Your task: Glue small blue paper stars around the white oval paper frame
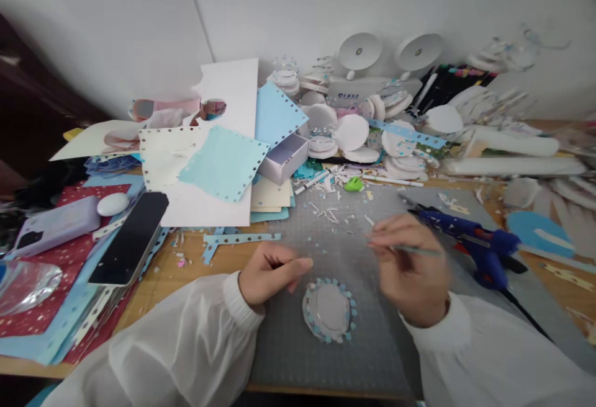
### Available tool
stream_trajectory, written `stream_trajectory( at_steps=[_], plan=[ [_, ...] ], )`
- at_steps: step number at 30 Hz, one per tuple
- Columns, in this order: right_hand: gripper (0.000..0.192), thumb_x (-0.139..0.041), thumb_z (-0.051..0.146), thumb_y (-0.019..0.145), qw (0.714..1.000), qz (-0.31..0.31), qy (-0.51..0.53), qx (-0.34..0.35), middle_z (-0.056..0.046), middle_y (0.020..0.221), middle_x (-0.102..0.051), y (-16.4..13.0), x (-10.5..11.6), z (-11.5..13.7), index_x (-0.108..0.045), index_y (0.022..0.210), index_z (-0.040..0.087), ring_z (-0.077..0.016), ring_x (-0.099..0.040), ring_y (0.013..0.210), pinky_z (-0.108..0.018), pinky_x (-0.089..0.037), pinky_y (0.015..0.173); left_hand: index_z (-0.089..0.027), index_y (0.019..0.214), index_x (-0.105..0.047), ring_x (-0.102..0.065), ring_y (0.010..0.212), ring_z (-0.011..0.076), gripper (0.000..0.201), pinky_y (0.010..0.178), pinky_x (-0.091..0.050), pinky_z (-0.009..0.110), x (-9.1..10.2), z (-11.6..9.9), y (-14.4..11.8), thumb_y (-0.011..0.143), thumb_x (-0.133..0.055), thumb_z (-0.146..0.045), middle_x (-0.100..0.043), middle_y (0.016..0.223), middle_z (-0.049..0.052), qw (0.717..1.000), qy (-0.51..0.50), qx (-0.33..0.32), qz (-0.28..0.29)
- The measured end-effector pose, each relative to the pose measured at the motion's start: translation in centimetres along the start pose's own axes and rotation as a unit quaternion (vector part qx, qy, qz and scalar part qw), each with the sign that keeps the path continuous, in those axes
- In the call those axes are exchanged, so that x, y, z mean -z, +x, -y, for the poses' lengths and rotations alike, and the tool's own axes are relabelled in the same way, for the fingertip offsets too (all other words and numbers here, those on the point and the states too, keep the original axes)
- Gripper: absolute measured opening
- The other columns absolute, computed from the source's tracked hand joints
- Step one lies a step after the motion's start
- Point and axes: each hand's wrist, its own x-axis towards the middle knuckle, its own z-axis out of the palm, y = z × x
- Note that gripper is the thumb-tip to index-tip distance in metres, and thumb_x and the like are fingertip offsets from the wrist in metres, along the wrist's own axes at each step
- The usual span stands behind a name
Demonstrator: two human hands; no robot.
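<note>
A round white disc (331,308) lies flat on the grey cutting mat, with small light-blue flower-shaped paper pieces around its rim. My left hand (272,273) is just above and left of the disc, apart from it. Its fingers are curled with the thumb against them, hiding anything pinched there. Up and right of the disc, my right hand (412,267) is raised over the mat. It grips a thin stick (416,249), pale at the tip and greenish toward the back; motion blur hides its exact kind.
A blue glue gun (479,239) lies right of my right hand, its cord running toward the front edge. Punched paper sheets (226,162), a black phone (133,239) and a lilac phone (56,226) are on the left. Stacked white discs (351,133) and a green cutter-like item (354,184) are behind.
</note>
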Motion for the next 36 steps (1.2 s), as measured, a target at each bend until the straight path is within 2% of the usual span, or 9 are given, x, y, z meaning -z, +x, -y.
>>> stream_trajectory(
  at_steps=[2, 5, 7, 9, 13, 18, 22, 25, 36],
  plan=[
    [0.010, -0.057, 0.014, 0.081, 0.991, -0.030, 0.061, -0.117, -0.002, 0.076, -0.054, -0.6, 0.2, -1.2, -0.055, 0.084, 0.023, -0.0173, -0.056, 0.073, -0.033, -0.046, 0.063, -0.014, 0.040, -0.047, -0.036, 0.039, 0.0069, 0.052, 0.042, -0.026, 0.023, 0.1, -0.2, -0.1, 0.082, -0.056, -0.043, -0.043, 0.038, 0.000, 0.999, 0.033, -0.020, 0.027],
    [0.006, -0.058, 0.027, 0.083, 0.946, -0.015, 0.191, -0.262, -0.001, 0.078, -0.053, -1.4, 0.2, -2.2, -0.054, 0.085, 0.024, -0.0157, -0.053, 0.068, -0.031, -0.043, 0.060, -0.012, 0.049, -0.056, -0.034, 0.040, 0.0071, 0.036, 0.042, -0.026, 0.023, 0.1, -0.2, -0.2, 0.079, -0.060, -0.031, -0.045, 0.041, 0.000, 0.992, 0.081, -0.058, 0.073],
    [0.011, -0.060, 0.032, 0.083, 0.910, 0.017, 0.268, -0.315, 0.000, 0.077, -0.052, -1.6, 0.1, -2.2, -0.053, 0.084, 0.024, -0.0146, -0.050, 0.066, -0.030, -0.041, 0.060, -0.011, 0.053, -0.060, -0.031, 0.040, 0.0068, 0.027, 0.043, -0.026, 0.023, -0.1, -0.1, -0.2, 0.076, -0.063, -0.026, -0.042, 0.041, -0.002, 0.985, 0.104, -0.088, 0.103],
    [0.013, -0.061, 0.033, 0.082, 0.888, 0.043, 0.306, -0.340, 0.001, 0.076, -0.051, -1.7, 0.0, -2.0, -0.052, 0.082, 0.023, -0.0138, -0.049, 0.067, -0.029, -0.040, 0.060, -0.011, 0.055, -0.062, -0.030, 0.040, 0.0065, 0.022, 0.043, -0.026, 0.023, -0.3, -0.1, -0.2, 0.073, -0.065, -0.024, -0.040, 0.041, -0.003, 0.980, 0.118, -0.105, 0.119],
    [0.015, -0.060, 0.034, 0.083, 0.872, 0.062, 0.329, -0.356, 0.002, 0.076, -0.048, -1.7, -0.1, -1.7, -0.051, 0.085, 0.022, -0.0124, -0.048, 0.067, -0.028, -0.038, 0.060, -0.010, 0.058, -0.066, -0.031, 0.041, 0.0065, 0.018, 0.043, -0.026, 0.022, -0.5, -0.1, -0.1, 0.072, -0.066, -0.022, -0.041, 0.042, -0.003, 0.978, 0.150, -0.087, 0.115],
    [0.014, -0.059, 0.033, 0.084, 0.870, 0.064, 0.351, -0.340, 0.004, 0.070, -0.043, -1.6, -0.1, -1.7, -0.050, 0.084, 0.022, -0.0116, -0.046, 0.064, -0.027, -0.037, 0.057, -0.009, 0.063, -0.067, -0.025, 0.040, 0.0053, 0.019, 0.039, -0.022, 0.020, -0.4, -0.3, -0.3, 0.073, -0.063, -0.025, -0.034, 0.042, -0.005, 0.984, 0.156, 0.013, 0.082],
    [0.015, -0.059, 0.033, 0.084, 0.870, 0.070, 0.353, -0.336, 0.004, 0.071, -0.042, -1.6, -0.2, -1.6, -0.049, 0.084, 0.022, -0.0116, -0.046, 0.064, -0.026, -0.037, 0.056, -0.009, 0.060, -0.060, -0.029, 0.040, 0.0050, 0.028, 0.037, -0.021, 0.018, -0.2, -0.4, -0.2, 0.076, -0.059, -0.032, -0.044, 0.046, -0.001, 0.989, 0.103, 0.075, 0.077],
    [0.015, -0.059, 0.033, 0.084, 0.871, 0.084, 0.355, -0.329, 0.003, 0.073, -0.043, -1.8, -0.2, -1.5, -0.049, 0.085, 0.022, -0.0114, -0.047, 0.065, -0.027, -0.038, 0.058, -0.010, 0.058, -0.056, -0.033, 0.043, 0.0061, 0.031, 0.039, -0.025, 0.018, -0.1, -0.4, 0.0, 0.077, -0.058, -0.034, -0.048, 0.049, 0.001, 0.990, 0.088, 0.077, 0.078],
    [0.017, -0.058, 0.036, 0.085, 0.890, 0.113, 0.310, -0.315, 0.002, 0.074, -0.046, -2.0, -0.4, -1.5, -0.049, 0.084, 0.021, -0.0121, -0.047, 0.067, -0.026, -0.039, 0.058, -0.012, 0.060, -0.050, -0.031, 0.045, 0.0066, 0.032, 0.042, -0.024, 0.020, 0.1, -0.1, 0.0, 0.080, -0.056, -0.037, -0.043, 0.051, -0.001, 0.992, 0.059, 0.080, 0.080]
  ],
)
